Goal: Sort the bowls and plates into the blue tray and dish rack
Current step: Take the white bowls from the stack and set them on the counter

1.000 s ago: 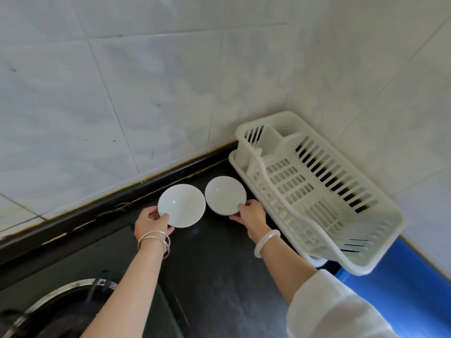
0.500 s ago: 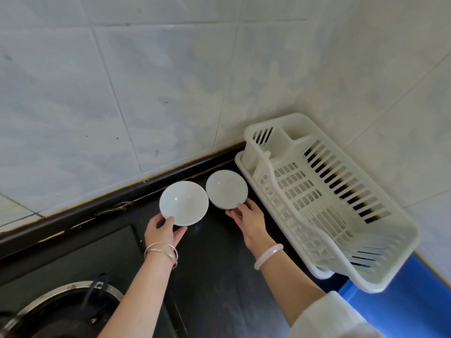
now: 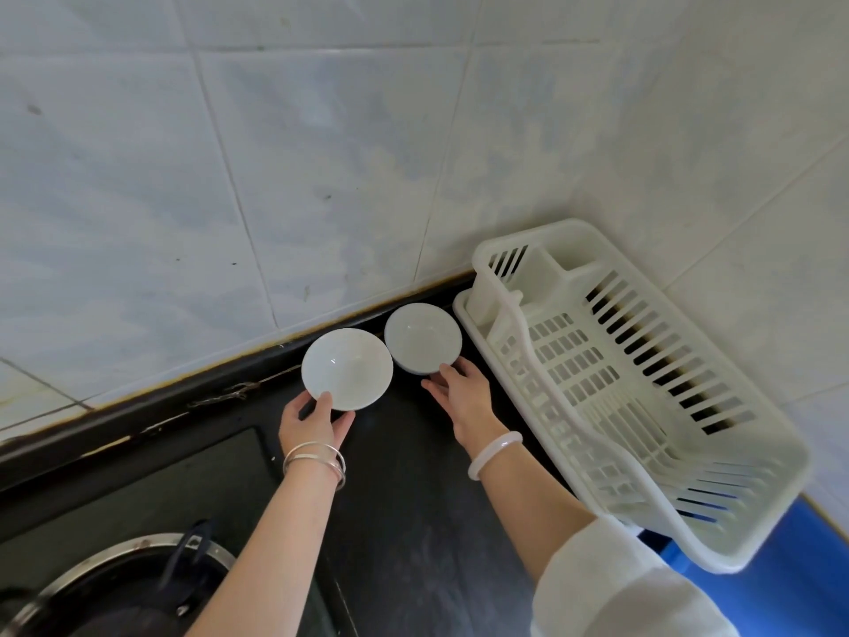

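Two white bowls sit side by side over the black counter near the wall. My left hand (image 3: 312, 422) grips the left bowl (image 3: 347, 367) at its near rim, thumb on the inside and fingers underneath. My right hand (image 3: 461, 397) holds the right bowl (image 3: 422, 337) at its near edge, thumb on the rim. The right bowl lies just left of the empty white dish rack (image 3: 716, 560). A corner of the blue tray (image 3: 781, 595) shows under the rack's near end.
A gas stove burner (image 3: 115, 586) with its metal ring is at the bottom left. The black counter (image 3: 413, 508) runs between the stove and the rack. Tiled walls close off the back and the right side.
Both bowls have shifted a little toward the wall corner beside the rack. My left hand has slid from the bowl's left side round to its near rim.
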Demonstrator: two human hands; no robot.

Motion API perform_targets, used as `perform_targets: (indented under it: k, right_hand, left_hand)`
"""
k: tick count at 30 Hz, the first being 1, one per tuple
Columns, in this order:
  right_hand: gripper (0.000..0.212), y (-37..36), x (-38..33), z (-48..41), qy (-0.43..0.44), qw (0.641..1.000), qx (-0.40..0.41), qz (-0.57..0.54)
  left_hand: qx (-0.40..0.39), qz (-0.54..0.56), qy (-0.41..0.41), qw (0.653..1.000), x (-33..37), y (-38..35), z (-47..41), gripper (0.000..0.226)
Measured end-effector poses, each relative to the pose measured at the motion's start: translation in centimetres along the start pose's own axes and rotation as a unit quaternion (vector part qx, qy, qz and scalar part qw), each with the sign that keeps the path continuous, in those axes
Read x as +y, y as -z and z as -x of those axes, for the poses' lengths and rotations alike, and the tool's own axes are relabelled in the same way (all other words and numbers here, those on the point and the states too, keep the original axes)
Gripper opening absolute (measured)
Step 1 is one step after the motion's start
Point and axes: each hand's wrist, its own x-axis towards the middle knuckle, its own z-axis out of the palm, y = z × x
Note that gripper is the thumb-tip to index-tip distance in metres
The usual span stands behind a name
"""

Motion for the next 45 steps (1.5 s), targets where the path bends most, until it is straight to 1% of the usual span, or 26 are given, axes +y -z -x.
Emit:
perform_targets:
  k: [7, 12, 16, 18, 21, 23, 25, 27, 32, 35, 38, 40, 43, 45]
  right_hand:
    - [0.049, -0.1, -0.6, 0.7, -0.010, 0.996, -0.019, 0.085]
    - [0.049, 0.6, -1.1, 2.5, -0.012, 0.990, -0.048, 0.129]
    - [0.040, 2.1, -1.6, 4.8, 0.004, 0.985, -0.053, 0.165]
    - [0.035, 3.4, -2.0, 6.4, 0.016, 0.983, -0.055, 0.176]
    - [0.028, 6.4, -2.2, 9.7, 0.034, 0.978, -0.062, 0.197]
    - [0.023, 9.2, -2.0, 12.4, 0.047, 0.975, -0.063, 0.210]
    - [0.020, 12.5, -1.5, 15.3, 0.062, 0.972, -0.051, 0.222]
    - [0.021, 16.4, -0.6, 18.3, 0.072, 0.968, -0.031, 0.238]
    - [0.024, 26.5, 2.5, 25.5, 0.079, 0.958, 0.060, 0.269]
    - [0.025, 31.9, 5.0, 29.2, 0.077, 0.940, 0.133, 0.305]
    - [0.021, 36.2, 7.9, 32.3, 0.075, 0.894, 0.218, 0.385]
    - [0.022, 38.3, 9.6, 33.7, 0.062, 0.865, 0.259, 0.426]
    - [0.023, 40.1, 11.5, 34.9, 0.043, 0.849, 0.283, 0.444]
    - [0.020, 40.7, 12.2, 35.2, 0.037, 0.853, 0.290, 0.432]
  left_hand:
    - [0.012, -0.009, -0.023, 1.000, -0.5, -0.1, -0.1, 0.033]
    - [0.001, -0.086, -0.092, 0.992, -1.0, 0.5, 0.0, 0.037]
    - [-0.036, -0.162, -0.139, 0.976, -1.5, 1.6, 1.3, 0.042]
    - [-0.055, -0.191, -0.143, 0.969, -2.1, 2.3, 2.5, 0.039]
    - [-0.117, -0.226, -0.131, 0.958, -3.5, 3.3, 5.4, 0.031]
    - [-0.171, -0.257, -0.121, 0.944, -4.7, 3.7, 8.2, 0.027]
    - [-0.226, -0.296, -0.112, 0.921, -6.2, 4.0, 11.5, 0.024]
    - [-0.279, -0.340, -0.110, 0.891, -8.0, 4.4, 15.0, 0.022]
    - [-0.372, -0.439, -0.104, 0.811, -13.2, 5.5, 23.0, 0.020]
    - [-0.406, -0.487, -0.107, 0.766, -16.8, 6.7, 26.9, 0.021]
    - [-0.432, -0.542, -0.129, 0.709, -20.1, 7.9, 29.9, 0.023]
    - [-0.439, -0.576, -0.151, 0.673, -21.9, 8.4, 31.4, 0.026]
    - [-0.448, -0.610, -0.169, 0.632, -24.2, 9.0, 32.9, 0.030]
    - [-0.451, -0.629, -0.188, 0.604, -25.3, 9.3, 33.4, 0.030]
